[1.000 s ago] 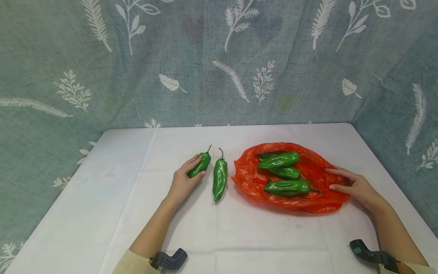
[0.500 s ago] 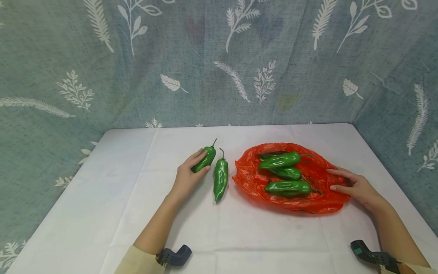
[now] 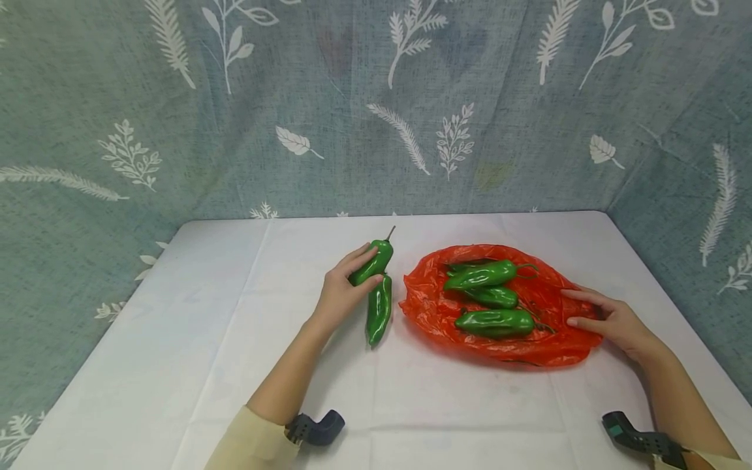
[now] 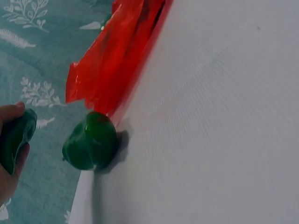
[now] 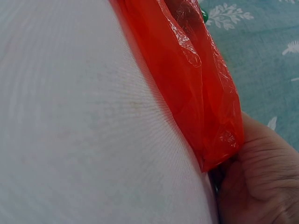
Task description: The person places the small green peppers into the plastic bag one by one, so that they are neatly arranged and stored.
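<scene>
My left hand (image 3: 343,290) grips a glossy green chili pepper (image 3: 377,258), its stem pointing up and away. In the head view this pepper overlaps the top of a second green pepper (image 3: 379,313) lying on the white table; the left wrist view shows the held pepper (image 4: 18,137) apart from the lying pepper (image 4: 91,144). To the right, a crumpled red plastic bag (image 3: 429,323) lies spread with several green peppers (image 3: 496,323) on it. My right hand (image 3: 623,328) holds the bag's right edge between thumb and fingers; some fingertips are hidden by the plastic in the right wrist view.
A white cloth covers the table (image 3: 464,411). Behind and at both sides hangs a grey-green curtain (image 3: 329,176) with white leaf prints. A dark wrist device (image 3: 317,429) sits on the left wrist, another dark device (image 3: 637,436) on the right.
My left hand has moved right and slightly away from me, carrying its pepper to the top of the lying one. The right hand and the bag have stayed in place.
</scene>
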The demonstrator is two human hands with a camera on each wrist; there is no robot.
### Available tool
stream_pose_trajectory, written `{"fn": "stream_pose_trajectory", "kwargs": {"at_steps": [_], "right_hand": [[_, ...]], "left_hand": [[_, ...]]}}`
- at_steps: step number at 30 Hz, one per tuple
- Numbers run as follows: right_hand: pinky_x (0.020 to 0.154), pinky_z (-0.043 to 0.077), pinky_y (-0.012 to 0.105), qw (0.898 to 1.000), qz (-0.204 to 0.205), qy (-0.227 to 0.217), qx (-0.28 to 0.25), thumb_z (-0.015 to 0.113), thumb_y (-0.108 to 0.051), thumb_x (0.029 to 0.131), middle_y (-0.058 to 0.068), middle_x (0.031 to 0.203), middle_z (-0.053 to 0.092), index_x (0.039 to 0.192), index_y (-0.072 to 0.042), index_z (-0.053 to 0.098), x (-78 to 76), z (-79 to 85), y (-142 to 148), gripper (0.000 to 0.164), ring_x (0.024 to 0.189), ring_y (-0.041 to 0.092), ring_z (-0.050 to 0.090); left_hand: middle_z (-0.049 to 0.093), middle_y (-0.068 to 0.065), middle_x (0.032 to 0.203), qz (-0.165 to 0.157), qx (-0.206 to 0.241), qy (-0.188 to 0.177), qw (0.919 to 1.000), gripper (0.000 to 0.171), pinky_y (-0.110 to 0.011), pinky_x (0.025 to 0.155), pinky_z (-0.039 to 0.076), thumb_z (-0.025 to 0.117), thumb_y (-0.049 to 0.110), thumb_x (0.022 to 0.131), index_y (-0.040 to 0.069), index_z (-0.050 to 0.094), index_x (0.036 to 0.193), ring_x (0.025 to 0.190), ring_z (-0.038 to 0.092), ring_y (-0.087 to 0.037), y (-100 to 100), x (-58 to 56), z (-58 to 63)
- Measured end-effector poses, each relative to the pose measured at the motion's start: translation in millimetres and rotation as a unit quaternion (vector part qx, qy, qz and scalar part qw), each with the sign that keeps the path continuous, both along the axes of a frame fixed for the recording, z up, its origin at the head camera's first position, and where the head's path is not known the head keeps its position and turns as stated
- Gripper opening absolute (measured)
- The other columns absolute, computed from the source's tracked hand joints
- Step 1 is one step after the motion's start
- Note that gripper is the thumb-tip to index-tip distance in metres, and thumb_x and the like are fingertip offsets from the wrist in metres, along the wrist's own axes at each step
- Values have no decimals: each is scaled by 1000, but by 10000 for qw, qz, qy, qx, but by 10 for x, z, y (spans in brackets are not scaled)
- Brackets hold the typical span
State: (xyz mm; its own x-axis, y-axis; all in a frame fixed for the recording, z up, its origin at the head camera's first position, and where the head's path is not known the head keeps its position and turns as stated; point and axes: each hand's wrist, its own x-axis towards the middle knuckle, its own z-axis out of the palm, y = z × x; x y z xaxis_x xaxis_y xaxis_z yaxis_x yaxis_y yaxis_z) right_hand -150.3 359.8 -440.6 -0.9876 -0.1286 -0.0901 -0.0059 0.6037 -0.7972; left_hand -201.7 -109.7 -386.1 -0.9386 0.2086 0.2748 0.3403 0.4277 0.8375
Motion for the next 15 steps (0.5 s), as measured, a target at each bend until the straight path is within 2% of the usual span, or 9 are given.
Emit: {"fn": "stream_pose_trajectory", "kwargs": {"at_steps": [4,6,8,10,11,13,15], "right_hand": [[82,37,5,10000,-7,0,45,65,-27,89,23,152,24,141,-17,46,-1,4,-4,56,136,46,21],[95,42,20,10000,-25,-17,9,65,-27,89,23,152,23,141,-16,45,0,5,-8,56,136,46,20],[104,39,42,10000,-41,-26,-50,65,-26,89,24,152,22,141,-16,45,2,4,-12,57,136,47,19],[102,31,62,9999,-44,-28,-127,65,-25,89,25,152,21,141,-15,45,2,5,-16,57,136,48,17],[100,27,68,9999,-45,-40,-150,65,-25,89,26,152,21,141,-15,45,2,6,-17,57,136,48,17],[100,28,68,9999,-40,-56,-127,65,-26,89,26,152,21,141,-15,45,3,10,-17,57,136,48,17],[104,36,52,10000,-33,-72,-33,65,-27,89,26,152,22,142,-15,45,2,15,-14,57,136,47,18]], "left_hand": [[44,-3,145,-111,99,-10,9999,51,-38,103,41,69,18,86,15,54,135,133,42,-25,89,-11,27],[44,-3,146,-165,130,-21,9998,51,-39,102,42,69,18,87,16,54,136,132,43,-25,139,-12,45],[44,-2,145,-235,123,-20,9996,51,-40,100,44,69,18,87,17,54,136,131,44,-26,190,-8,66],[44,-1,145,-294,114,-23,9995,51,-40,98,45,69,19,87,18,54,136,130,45,-25,240,-9,81],[44,-1,145,-328,102,-17,9994,50,-40,98,46,68,20,88,18,54,136,129,46,-25,266,-9,87],[44,-1,145,-421,110,4,9991,50,-40,97,46,68,20,88,19,53,136,128,47,-25,316,-15,93],[44,1,145,-509,132,-10,9986,50,-40,97,47,68,21,88,20,53,136,127,48,-24,370,-21,97]]}}
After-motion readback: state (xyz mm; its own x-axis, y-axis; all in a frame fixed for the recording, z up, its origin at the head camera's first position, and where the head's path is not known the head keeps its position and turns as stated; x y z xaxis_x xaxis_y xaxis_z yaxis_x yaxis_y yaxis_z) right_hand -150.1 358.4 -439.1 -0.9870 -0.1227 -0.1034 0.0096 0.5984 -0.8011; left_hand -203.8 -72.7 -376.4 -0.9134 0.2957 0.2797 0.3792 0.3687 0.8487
